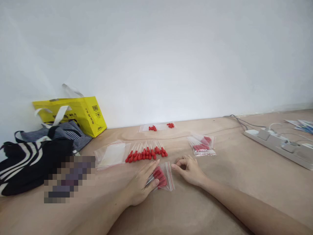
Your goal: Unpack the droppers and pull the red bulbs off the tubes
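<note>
My left hand (pixel 144 182) lies across a small clear zip bag (pixel 170 176), fingers stretched out and thumb resting on the plastic. Inside the bag are what look like droppers (pixel 160 178), slim clear tubes with red bulbs, partly hidden by the hand. My right hand (pixel 189 169) rests just right of the bag's zip edge. Its fingers are loosely curled, with a gap between thumb and forefinger and nothing visible in it. Beyond my hands lies a row of loose droppers (pixel 148 151), bulbs towards me.
A flat zip bag (pixel 111 155) lies left of the row. Another filled bag (pixel 202 145) is at the right. Red bulbs (pixel 153 128) lie on plastic by the wall. A yellow bag (pixel 85 114) and black cloth (pixel 36 163) stand left; a power strip (pixel 281 147) lies right.
</note>
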### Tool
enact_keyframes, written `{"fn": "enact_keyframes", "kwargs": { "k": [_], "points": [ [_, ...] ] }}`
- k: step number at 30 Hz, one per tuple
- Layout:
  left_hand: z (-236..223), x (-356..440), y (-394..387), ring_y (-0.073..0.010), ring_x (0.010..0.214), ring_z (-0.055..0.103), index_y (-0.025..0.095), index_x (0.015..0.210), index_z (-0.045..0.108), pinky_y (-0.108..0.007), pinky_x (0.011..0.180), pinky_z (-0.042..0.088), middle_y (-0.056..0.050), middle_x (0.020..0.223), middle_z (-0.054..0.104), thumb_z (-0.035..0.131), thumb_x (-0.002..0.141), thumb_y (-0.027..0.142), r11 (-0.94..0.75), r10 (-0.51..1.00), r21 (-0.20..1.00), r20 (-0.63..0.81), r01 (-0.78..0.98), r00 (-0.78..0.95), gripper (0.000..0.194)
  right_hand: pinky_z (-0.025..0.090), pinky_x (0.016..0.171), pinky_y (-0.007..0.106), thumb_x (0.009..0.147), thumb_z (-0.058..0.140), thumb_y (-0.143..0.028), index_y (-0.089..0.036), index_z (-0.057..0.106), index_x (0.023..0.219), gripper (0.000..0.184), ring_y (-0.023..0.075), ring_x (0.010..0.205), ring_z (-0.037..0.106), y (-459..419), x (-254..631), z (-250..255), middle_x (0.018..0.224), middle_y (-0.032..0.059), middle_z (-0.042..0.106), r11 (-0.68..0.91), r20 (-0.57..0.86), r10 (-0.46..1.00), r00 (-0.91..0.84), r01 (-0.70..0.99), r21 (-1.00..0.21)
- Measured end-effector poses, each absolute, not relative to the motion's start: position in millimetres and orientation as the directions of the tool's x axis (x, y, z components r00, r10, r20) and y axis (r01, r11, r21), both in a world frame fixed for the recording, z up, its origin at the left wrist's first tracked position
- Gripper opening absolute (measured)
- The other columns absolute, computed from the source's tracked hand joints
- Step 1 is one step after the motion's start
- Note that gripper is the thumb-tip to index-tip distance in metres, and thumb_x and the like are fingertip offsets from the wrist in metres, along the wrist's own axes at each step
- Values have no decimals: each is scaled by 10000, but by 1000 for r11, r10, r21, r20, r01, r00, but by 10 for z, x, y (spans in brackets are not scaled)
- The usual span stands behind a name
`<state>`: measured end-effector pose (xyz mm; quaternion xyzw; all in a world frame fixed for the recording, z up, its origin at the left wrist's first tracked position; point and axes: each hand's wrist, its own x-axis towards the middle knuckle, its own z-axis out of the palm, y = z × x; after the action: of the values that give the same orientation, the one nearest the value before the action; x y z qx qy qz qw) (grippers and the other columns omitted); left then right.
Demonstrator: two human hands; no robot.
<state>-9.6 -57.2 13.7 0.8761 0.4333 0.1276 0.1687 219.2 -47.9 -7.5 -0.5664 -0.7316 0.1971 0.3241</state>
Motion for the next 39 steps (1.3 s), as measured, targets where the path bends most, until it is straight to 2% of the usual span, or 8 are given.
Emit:
{"fn": "enact_keyframes", "kwargs": {
  "k": [4,8,11,17,25,30,34,39],
  "points": [
    [131,-95,-564,-217,1257,272,215,1346,194,-422,1027,255,-67,1382,297,351,842,436,-583,792,389,75,713,606,572,243,854,403,736,513,-471,-244,647,667,272,213,985,453,-570,2074,-30,976,9,576,264,132,962,-238,703,-660],
    [150,-90,-566,-235,1246,293,199,1327,255,-429,1021,265,-86,1362,331,418,812,434,-594,782,386,74,706,618,589,205,869,391,735,533,-329,-230,638,625,182,193,999,453,-604,1991,-24,1001,-1,576,193,80,978,-192,697,-690],
    [176,-49,-562,-240,1232,317,199,1299,321,-428,1007,291,-93,1353,342,445,805,404,-587,783,401,62,703,619,549,185,881,387,716,553,-338,-220,632,599,184,196,1005,456,-582,1984,-45,987,-5,583,155,58,985,-164,677,-720],
    [144,159,-464,-155,1115,455,221,1199,461,-327,955,374,-59,1225,478,363,846,194,-690,712,442,272,574,647,368,172,885,386,673,585,-426,-228,632,574,226,214,1019,452,-568,1984,-47,969,-15,593,131,33,987,-159,654,-745],
    [-25,246,-322,-163,994,529,265,1019,610,-329,833,459,-65,1187,504,412,810,110,-839,539,232,473,492,697,327,162,877,377,650,596,-477,-237,632,551,262,204,999,449,-589,1980,-49,940,-34,592,147,41,982,-182,617,-773],
    [-83,242,-272,-126,840,589,208,779,666,-239,711,497,-48,973,629,487,794,144,-899,385,122,676,421,628,191,149,873,383,669,578,-490,-238,628,555,281,200,990,448,-587,1985,-80,937,-33,589,165,56,979,-197,595,-786],
    [-38,260,-302,-100,740,613,192,753,648,-199,659,499,-21,843,669,481,793,136,-906,355,98,704,412,615,181,147,867,378,727,523,-471,-212,592,564,314,183,970,456,-570,1989,-91,929,-41,589,192,86,975,-204,591,-783],
    [11,270,-335,-98,728,627,184,682,623,-188,633,496,-12,860,676,452,795,124,-897,379,106,685,430,622,214,164,852,373,804,424,-418,-201,568,589,338,170,946,462,-547,1990,-84,889,-39,586,175,63,978,-200,616,-768]
  ]
}}
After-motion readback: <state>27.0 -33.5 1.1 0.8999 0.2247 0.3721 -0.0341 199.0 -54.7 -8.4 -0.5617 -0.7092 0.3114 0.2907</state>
